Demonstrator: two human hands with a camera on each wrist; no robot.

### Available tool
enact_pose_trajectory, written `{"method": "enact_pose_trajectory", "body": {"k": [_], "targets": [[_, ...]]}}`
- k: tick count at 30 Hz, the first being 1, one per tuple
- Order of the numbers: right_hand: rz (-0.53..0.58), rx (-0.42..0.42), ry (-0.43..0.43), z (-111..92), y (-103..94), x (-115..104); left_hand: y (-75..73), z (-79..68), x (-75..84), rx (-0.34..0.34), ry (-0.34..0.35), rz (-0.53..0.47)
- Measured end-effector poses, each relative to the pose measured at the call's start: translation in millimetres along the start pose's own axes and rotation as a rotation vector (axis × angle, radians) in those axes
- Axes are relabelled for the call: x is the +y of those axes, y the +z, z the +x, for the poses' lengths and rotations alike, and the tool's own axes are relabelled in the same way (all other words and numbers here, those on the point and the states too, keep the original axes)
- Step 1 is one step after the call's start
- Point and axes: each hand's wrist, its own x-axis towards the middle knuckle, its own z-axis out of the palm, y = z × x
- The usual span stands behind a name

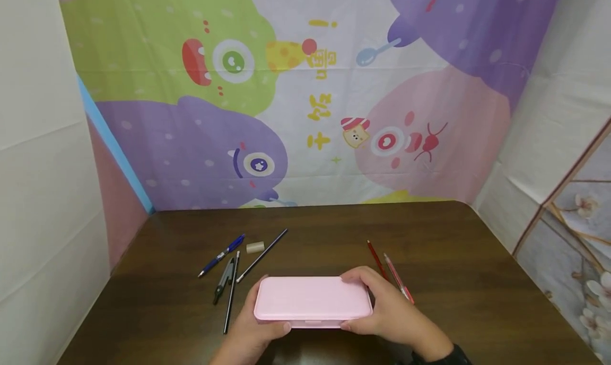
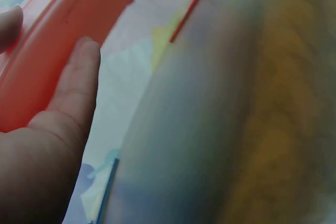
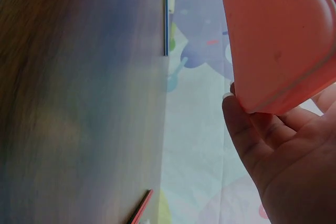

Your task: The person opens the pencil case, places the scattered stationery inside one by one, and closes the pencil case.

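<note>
A closed pink pencil case (image 1: 312,297) is held level between both hands near the front of the table, its clasp side facing me. My left hand (image 1: 258,322) grips the left end, thumb along the front edge. At the opposite end my right hand (image 1: 382,306) has its thumb at the front corner and its fingers over the back corner. In the left wrist view the case (image 2: 79,19) shows its side wall beside the thumb. From the right wrist, the underside of the case (image 3: 278,35) appears above the table, fingers curled at its corner.
Left of the case lie a blue pen (image 1: 221,255), a grey eraser (image 1: 255,247), a dark pencil (image 1: 262,256), another dark pencil (image 1: 232,293) and a grey-black compass-like tool (image 1: 223,281). To the right are a red pencil (image 1: 377,259) and a pink pen (image 1: 398,277). A cartoon curtain (image 1: 315,174) hangs behind the table.
</note>
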Motion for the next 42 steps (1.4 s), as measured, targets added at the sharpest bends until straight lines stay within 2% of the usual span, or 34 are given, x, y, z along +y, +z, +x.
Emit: {"method": "enact_pose_trajectory", "body": {"k": [3,6,10,13,17,24,31,36,42], "targets": [[-0.022,-0.008,-0.017,-2.7,0.8,-1.1,-0.2,-1.2,-4.9,-0.015,-0.007,-0.029],[-0.078,0.002,-0.064,-5.2,1.2,-3.5,-0.4,-2.4,-7.7,-0.012,0.013,-0.051],[-0.255,0.042,-0.123,-6.3,4.7,-9.7,0.7,-3.3,-8.4,0.001,0.05,-0.044],[-0.387,0.05,-0.13,-4.4,10.2,-15.9,2.4,-3.2,-8.9,0.01,0.066,-0.023],[-0.498,0.039,-0.168,0.6,17.9,-23.6,3.8,-2.6,-10.0,0.02,0.061,-0.012],[-0.606,0.068,-0.343,9.0,24.4,-28.6,3.5,-2.9,-9.9,0.019,0.02,-0.029],[-0.667,0.075,-0.549,14.6,24.1,-37.7,3.7,-2.8,-9.6,0.021,0.022,-0.054],[-0.78,0.047,-0.698,16.7,22.6,-52.5,3.5,-2.4,-11.0,0.015,0.042,-0.045],[-0.924,0.002,-0.799,16.5,21.8,-68.7,2.5,-2.1,-12.7,0.013,0.045,0.022]]}}
